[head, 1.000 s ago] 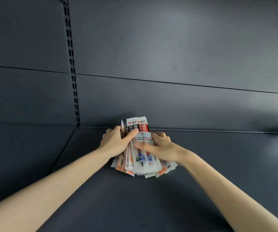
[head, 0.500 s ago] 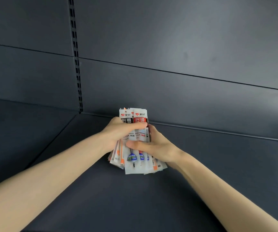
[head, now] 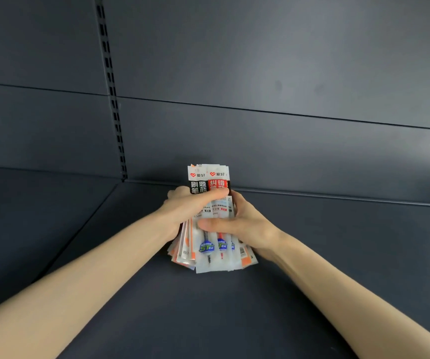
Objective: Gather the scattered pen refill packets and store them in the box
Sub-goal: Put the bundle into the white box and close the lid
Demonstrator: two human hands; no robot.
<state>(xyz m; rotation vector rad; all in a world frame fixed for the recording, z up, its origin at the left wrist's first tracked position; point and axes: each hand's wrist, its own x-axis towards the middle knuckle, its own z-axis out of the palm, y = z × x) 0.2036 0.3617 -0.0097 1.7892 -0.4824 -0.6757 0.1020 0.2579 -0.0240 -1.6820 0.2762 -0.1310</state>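
We've got the packets (head: 210, 221) bunched in one stack, clamped between both hands over the dark shelf (head: 234, 320). Left hand (head: 185, 211) wraps the stack's left edge, thumb laid across the front just under the black and red labels. Right hand (head: 247, 224) closes on the right edge, thumb across the middle of the front. Tops stick up above the left thumb; bottoms fan out below the right thumb, toward us. We can't tell if the stack touches the shelf.
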